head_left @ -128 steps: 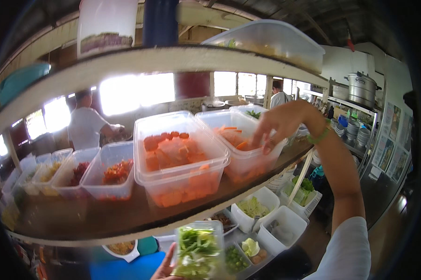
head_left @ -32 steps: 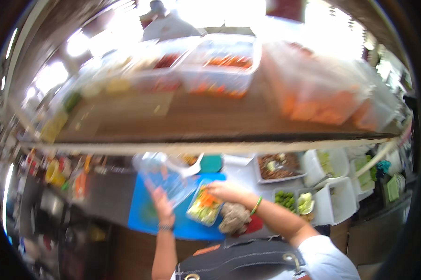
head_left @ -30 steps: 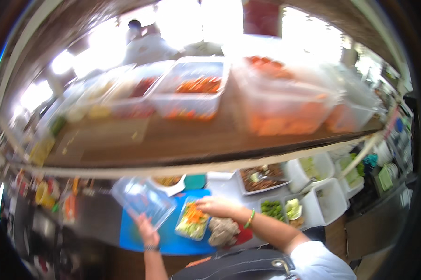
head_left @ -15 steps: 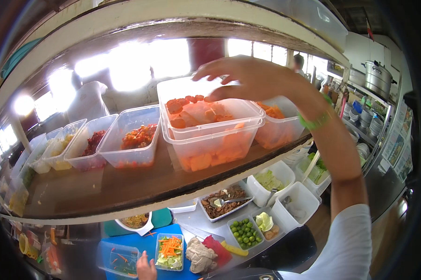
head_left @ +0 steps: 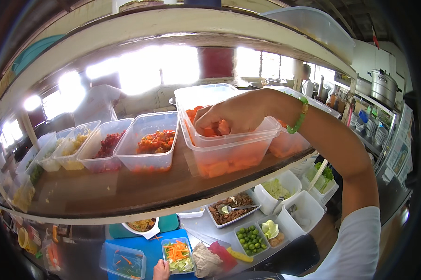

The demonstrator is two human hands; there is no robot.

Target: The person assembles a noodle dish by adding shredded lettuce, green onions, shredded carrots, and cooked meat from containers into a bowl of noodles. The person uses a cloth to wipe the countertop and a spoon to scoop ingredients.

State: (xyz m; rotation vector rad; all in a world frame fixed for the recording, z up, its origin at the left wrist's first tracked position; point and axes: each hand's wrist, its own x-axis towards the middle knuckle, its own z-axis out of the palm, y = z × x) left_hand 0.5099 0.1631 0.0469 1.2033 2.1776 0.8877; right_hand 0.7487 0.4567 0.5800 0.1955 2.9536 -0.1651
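Note:
My right hand (head_left: 234, 114) reaches into the upper of two nested clear plastic tubs (head_left: 248, 142) on the shelf. Its fingers curl down around orange carrot pieces (head_left: 223, 127); the fingertips are partly hidden. On the blue cutting board (head_left: 152, 249) below, my left hand (head_left: 161, 270) is at the left side of a small clear container (head_left: 192, 269), its fingers closed at the rim. Shredded carrot (head_left: 177, 251) and chopped lettuce (head_left: 181, 266) fill that container. Left of the hand lies another clear container (head_left: 108, 263) with a few carrot shreds.
Tubs of red diced vegetables (head_left: 155, 142) and other chopped food line the wooden shelf (head_left: 98, 191). Below stand a tray of cooked meat (head_left: 234, 207) with a spoon, green limes (head_left: 251, 240), a crumpled cloth (head_left: 206, 261) and a yellow-handled knife (head_left: 241, 256). People stand beyond the shelf.
My right hand has lowered from above the tub into the carrots, its fingers curling. My left hand has moved to the salad container's rim and closed there. The whole view has shifted slightly.

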